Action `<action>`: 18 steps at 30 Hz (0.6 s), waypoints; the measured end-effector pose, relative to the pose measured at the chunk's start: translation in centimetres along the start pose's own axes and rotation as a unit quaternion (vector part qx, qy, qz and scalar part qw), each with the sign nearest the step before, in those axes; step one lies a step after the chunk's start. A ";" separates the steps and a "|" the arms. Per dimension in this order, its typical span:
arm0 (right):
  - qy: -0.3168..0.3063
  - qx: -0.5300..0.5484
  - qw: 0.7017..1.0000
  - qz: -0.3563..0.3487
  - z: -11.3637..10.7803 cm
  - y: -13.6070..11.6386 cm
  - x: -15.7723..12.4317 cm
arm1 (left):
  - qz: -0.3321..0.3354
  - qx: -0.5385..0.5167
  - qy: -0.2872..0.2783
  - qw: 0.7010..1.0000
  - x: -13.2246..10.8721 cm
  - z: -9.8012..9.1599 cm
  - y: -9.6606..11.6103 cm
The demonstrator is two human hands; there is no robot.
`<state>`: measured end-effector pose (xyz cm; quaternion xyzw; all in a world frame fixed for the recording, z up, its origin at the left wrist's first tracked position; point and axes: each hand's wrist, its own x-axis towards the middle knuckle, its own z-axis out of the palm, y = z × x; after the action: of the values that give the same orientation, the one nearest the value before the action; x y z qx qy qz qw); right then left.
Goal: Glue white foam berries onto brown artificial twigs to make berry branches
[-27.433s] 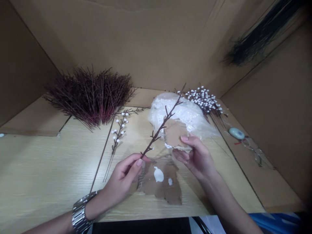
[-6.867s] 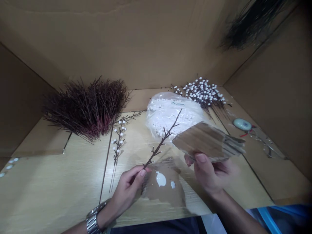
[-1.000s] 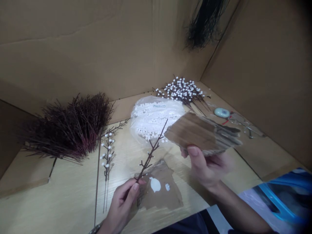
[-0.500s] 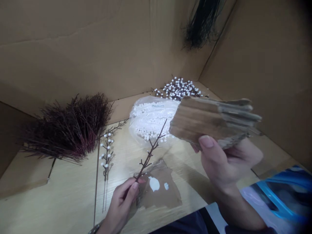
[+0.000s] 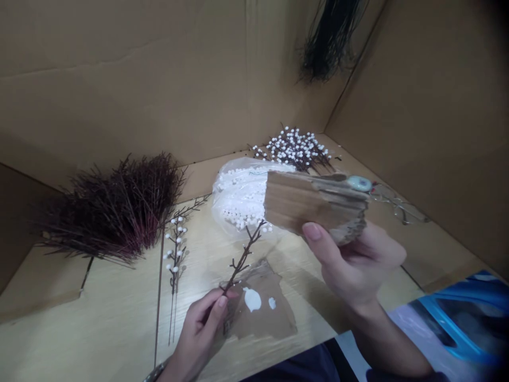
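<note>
Between the thumb and fingers of my left hand [image 5: 204, 321] is a dark brown artificial twig [image 5: 242, 260], tilted up and to the right. My right hand [image 5: 352, 260] is closed on a torn piece of corrugated cardboard [image 5: 304, 204], raised above the table to the right of the twig's tip. Beneath the twig lies a flat cardboard scrap [image 5: 278, 318] bearing a large white blob of what looks like glue [image 5: 252, 300] and a smaller one. Behind the raised cardboard, partly covered by it, sits a clear plastic bag of small white balls [image 5: 240, 196].
Two twigs with white berries [image 5: 174, 254] lie left of my left hand. A big pile of bare dark twigs [image 5: 115, 209] stands farther left. Berried twigs [image 5: 296, 146] are heaped at the back. Black strands [image 5: 334, 42] hang at upper right. Glasses [image 5: 401, 204] lie at right.
My right hand has moved left and slightly down with the cardboard piece, which now overlaps the bag more and uncovers the glasses. My left hand and the twig stay nearly in place.
</note>
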<state>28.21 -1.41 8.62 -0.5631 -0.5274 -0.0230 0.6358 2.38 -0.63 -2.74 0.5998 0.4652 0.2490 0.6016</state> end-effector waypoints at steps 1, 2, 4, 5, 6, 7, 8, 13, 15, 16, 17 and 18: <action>-0.002 -0.007 1.000 -0.006 0.1 0.0 0.0 | 0.001 0.002 0.000 1.000 0.0 0.0 0.1; -0.006 -0.011 1.000 -0.005 0.1 0.1 0.0 | 0.002 0.003 0.000 1.000 0.0 0.0 0.2; -0.012 -0.012 1.000 -0.002 0.2 0.3 0.0 | 0.003 0.003 -0.002 1.000 -0.1 0.0 0.3; -0.015 -0.011 1.000 -0.004 0.3 0.5 -0.1 | 0.004 0.003 -0.002 1.000 -0.1 0.0 0.3; -0.018 -0.011 1.000 -0.007 0.3 0.6 -0.1 | 0.007 0.004 -0.002 1.000 -0.1 0.0 0.3; -0.022 -0.011 1.000 -0.009 0.4 0.7 -0.2 | 0.010 0.006 0.000 1.000 -0.1 0.0 0.2; -0.025 -0.012 1.000 -0.012 0.4 0.8 -0.2 | 0.010 0.008 0.001 1.000 -0.1 0.0 0.2; -0.014 -0.012 0.999 -0.030 0.4 1.0 0.0 | -0.006 -0.007 -0.006 1.000 0.0 -0.1 -0.4; -0.004 -0.006 0.999 -0.048 0.4 1.1 0.1 | -0.005 -0.007 -0.010 1.000 0.0 -0.1 -0.5; -0.004 -0.004 0.998 -0.057 0.4 1.1 0.2 | -0.003 -0.003 -0.010 1.000 0.0 -0.1 -0.5; -0.007 -0.004 0.998 -0.063 0.4 1.1 0.3 | 0.001 0.001 -0.008 1.000 0.0 -0.1 -0.5; -0.012 -0.005 0.998 -0.066 0.4 1.2 0.3 | 0.006 0.004 -0.007 1.000 -0.1 -0.1 -0.4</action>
<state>28.81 -0.53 7.94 -0.5302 -0.5711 -0.0604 0.6238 2.20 -0.71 -3.08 0.6067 0.4586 0.2462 0.6009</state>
